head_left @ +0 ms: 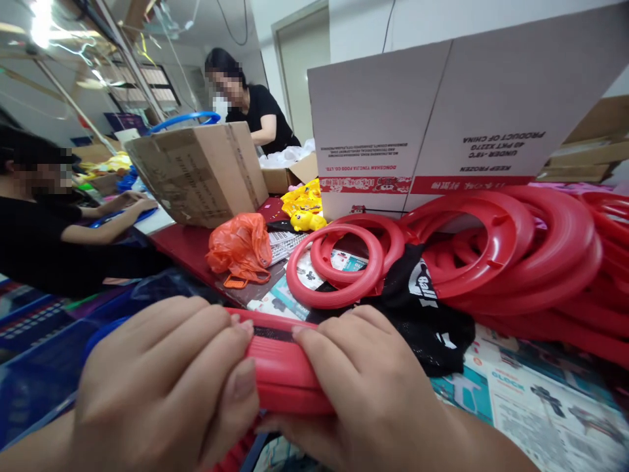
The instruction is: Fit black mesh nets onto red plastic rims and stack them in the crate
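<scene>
Both hands are closed around a red plastic ring (289,367), which I see edge-on in the lower middle of the head view. My left hand (167,380) grips its left side, the thumb bent against the red surface. On the right side, my right hand (373,387) holds it with fingers over the top and thumb underneath. A strip of black mesh fabric (272,332) shows in a gap of the ring between my fingertips. Just beyond, a thinner ribbed red ring (295,275) rests beside black printed mesh cloth (427,314).
Large red rings (535,249) are piled at right before a white carton (373,131). An orange plastic bag (239,249), yellow toy (307,221) and brown box (206,170) stand further back. Two people in black work at left (34,223) and behind (265,118). Blue crates (39,373) lie lower left.
</scene>
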A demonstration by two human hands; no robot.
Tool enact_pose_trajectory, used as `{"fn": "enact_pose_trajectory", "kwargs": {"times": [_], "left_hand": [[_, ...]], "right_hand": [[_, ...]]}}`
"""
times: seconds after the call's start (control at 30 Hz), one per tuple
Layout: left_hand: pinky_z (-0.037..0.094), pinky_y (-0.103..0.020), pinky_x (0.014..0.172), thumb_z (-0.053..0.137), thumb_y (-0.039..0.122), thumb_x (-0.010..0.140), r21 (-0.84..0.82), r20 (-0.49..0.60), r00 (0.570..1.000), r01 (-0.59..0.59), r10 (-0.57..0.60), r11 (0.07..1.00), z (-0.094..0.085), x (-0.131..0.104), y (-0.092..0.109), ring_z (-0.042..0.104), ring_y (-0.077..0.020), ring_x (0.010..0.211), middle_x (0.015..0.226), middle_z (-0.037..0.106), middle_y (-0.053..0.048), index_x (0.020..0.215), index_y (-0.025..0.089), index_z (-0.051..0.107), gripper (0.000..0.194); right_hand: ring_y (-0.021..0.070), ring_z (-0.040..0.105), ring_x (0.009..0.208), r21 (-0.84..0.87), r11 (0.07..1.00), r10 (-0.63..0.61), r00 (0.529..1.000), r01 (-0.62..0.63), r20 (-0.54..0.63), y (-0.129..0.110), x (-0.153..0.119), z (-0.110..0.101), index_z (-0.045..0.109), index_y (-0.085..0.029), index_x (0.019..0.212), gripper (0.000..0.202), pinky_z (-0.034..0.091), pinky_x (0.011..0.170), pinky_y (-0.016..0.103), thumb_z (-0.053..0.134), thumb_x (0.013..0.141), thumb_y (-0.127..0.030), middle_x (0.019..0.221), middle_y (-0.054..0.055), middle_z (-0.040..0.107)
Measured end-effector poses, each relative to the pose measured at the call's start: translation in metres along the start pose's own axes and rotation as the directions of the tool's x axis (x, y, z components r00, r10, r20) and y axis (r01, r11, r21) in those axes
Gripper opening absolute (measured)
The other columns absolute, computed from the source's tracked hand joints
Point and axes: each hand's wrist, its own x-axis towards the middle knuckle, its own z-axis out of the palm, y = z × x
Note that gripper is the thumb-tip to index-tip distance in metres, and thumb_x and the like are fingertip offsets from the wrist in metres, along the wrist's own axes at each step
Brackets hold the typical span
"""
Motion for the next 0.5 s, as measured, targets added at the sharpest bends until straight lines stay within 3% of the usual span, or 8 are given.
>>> {"fn": "enact_pose_trajectory", "kwargs": {"times": [0.13, 0.23, 0.33, 0.43, 0.5], "left_hand": [[0.046, -0.036, 0.065, 0.05, 0.016, 0.079, 0.026, 0.023, 0.993, -0.114, 0.114, 0.993, 0.002, 0.016, 0.015, 0.053, -0.0209, 0.069, 0.066, 0.063, -0.005, 0.085, 0.02, 0.055, 0.008], [0.044, -0.033, 0.056, 0.049, 0.017, 0.081, 0.022, 0.04, 0.987, -0.158, 0.157, 0.987, 0.003, 0.028, 0.018, 0.052, -0.0185, 0.059, 0.059, 0.063, -0.001, 0.079, 0.022, 0.05, 0.005], [0.043, -0.031, 0.054, 0.048, 0.018, 0.082, 0.0, 0.058, 0.983, -0.173, 0.172, 0.985, 0.005, 0.03, 0.014, 0.05, -0.0181, 0.058, 0.058, 0.061, -0.001, 0.078, 0.022, 0.049, 0.006], [0.047, -0.034, 0.062, 0.05, 0.016, 0.081, -0.03, 0.046, 0.991, -0.124, 0.126, 0.992, 0.008, 0.016, 0.006, 0.053, -0.0197, 0.067, 0.066, 0.063, -0.004, 0.082, 0.02, 0.054, 0.006], [0.047, -0.036, 0.063, 0.052, 0.017, 0.08, -0.049, 0.008, 1.0, 0.026, -0.025, 0.998, 0.01, -0.001, -0.003, 0.055, -0.0196, 0.067, 0.069, 0.063, -0.004, 0.081, 0.021, 0.058, 0.007]], "right_hand": [[0.0197, 0.05, 0.056, -0.105, 0.994, -0.011, 0.997, 0.018, 0.072, -0.004, -0.007, -0.011, 0.06, -0.016, 0.07, 0.02, 0.04, 0.054, 0.038, 0.056, 0.081, -0.032, 0.064, 0.005, 0.06], [0.0179, 0.043, 0.051, -0.166, 0.982, -0.072, 0.991, 0.09, 0.114, -0.003, -0.009, -0.015, 0.057, -0.018, 0.063, 0.014, 0.034, 0.047, 0.036, 0.06, 0.075, -0.026, 0.059, 0.003, 0.056], [0.0172, 0.041, 0.048, -0.166, 0.973, -0.151, 0.987, 0.159, 0.059, 0.0, -0.007, -0.011, 0.056, -0.018, 0.06, 0.02, 0.031, 0.044, 0.035, 0.057, 0.078, -0.027, 0.055, 0.002, 0.052], [0.0178, 0.045, 0.051, -0.109, 0.985, -0.129, 0.991, 0.131, 0.019, 0.004, -0.005, -0.004, 0.059, -0.016, 0.066, 0.029, 0.033, 0.047, 0.035, 0.051, 0.087, -0.035, 0.06, 0.004, 0.057], [0.0189, 0.052, 0.059, -0.049, 0.996, -0.075, 0.996, 0.077, 0.044, 0.009, -0.002, -0.003, 0.063, -0.013, 0.078, 0.032, 0.037, 0.053, 0.035, 0.053, 0.089, -0.042, 0.07, 0.005, 0.063]]}}
